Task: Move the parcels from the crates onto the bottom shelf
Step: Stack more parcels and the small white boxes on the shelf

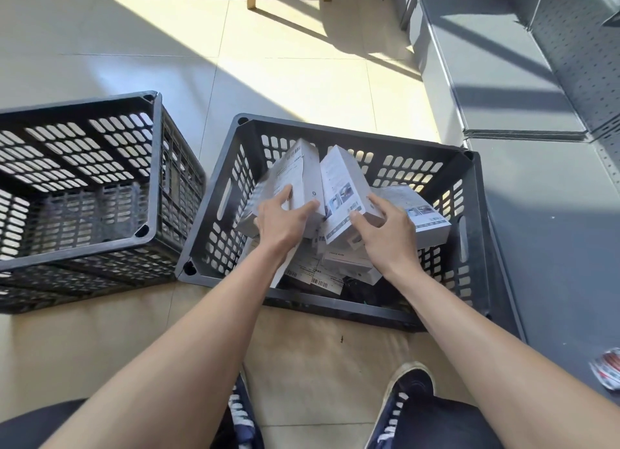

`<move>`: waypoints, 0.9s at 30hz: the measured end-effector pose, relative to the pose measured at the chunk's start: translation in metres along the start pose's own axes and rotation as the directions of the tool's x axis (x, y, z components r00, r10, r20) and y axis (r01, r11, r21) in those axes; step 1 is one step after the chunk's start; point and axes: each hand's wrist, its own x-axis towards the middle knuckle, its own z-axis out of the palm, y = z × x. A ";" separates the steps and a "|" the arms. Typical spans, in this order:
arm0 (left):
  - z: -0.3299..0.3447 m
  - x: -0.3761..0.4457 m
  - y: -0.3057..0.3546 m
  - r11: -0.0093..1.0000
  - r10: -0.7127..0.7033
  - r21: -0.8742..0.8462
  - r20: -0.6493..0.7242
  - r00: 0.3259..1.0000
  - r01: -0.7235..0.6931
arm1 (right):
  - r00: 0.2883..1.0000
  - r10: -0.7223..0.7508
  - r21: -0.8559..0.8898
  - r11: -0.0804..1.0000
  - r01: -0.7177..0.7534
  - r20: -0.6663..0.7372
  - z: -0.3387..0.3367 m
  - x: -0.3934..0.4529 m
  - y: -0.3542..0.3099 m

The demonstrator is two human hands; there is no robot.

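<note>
At nine o'clock an empty crate (80, 187) stands. In the centre crate (469, 214) a tilted grey parcel (288, 177) is gripped by the left hand (285, 220); at its three o'clock a second parcel (342, 193) is pinched by the right hand (385, 234). Both are judged light, stiff cardboard, best held across the narrow edges. The bottom shelf (553, 230) lies at three o'clock.

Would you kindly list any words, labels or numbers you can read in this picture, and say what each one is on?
None can be read.
Boxes held by the left hand and right hand: printed text and barcodes, too blurred.
Parcels lower in the right crate: barcode labels, too small.
Red and white packet on the shelf: blurred.
</note>
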 end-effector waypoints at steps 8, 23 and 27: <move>-0.007 -0.013 -0.003 0.995 0.084 0.049 -0.008 0.996 -0.083 | 0.995 -0.058 -0.021 0.998 0.056 -0.078 0.004 -0.018 -0.002; -0.030 -0.019 -0.025 0.903 0.217 0.398 -0.096 0.971 -0.162 | 0.878 -0.477 -0.575 0.707 0.411 0.041 0.014 -0.029 0.016; -0.030 -0.021 -0.025 0.865 0.228 0.472 -0.064 0.971 -0.172 | 0.849 -0.507 -0.621 0.621 0.478 0.147 0.016 -0.028 0.023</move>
